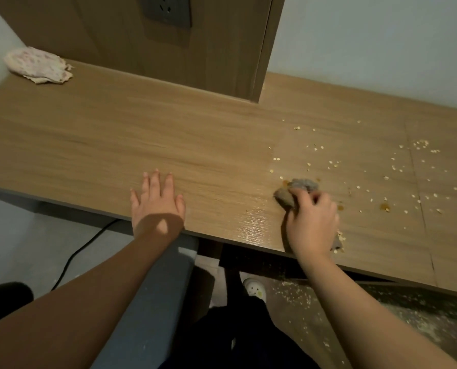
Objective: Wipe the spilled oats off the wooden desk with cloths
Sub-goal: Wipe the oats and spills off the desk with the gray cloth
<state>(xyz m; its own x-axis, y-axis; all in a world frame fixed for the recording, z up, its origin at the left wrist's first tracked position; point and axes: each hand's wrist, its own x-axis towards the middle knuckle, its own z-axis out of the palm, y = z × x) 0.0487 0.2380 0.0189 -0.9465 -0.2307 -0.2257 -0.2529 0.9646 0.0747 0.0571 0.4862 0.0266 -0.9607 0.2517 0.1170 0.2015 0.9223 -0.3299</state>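
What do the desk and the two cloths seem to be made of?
Desk: likely wood-grain laminate; streaky grain, glossy sheen near the front edge. Grey cloth in the right hand: soft fabric, bunched. Pale cloth at the far left: thin crumpled fabric, faint pinkish pattern.

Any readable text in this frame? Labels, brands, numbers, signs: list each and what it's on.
None can be read.
Socket: no legible marking; any brand mark is too small and dark to tell.
Pink cloth: speckled pattern only, no letters.
Grey cloth: plain.
Desk: wood grain only.
Shoe: spots, no text.
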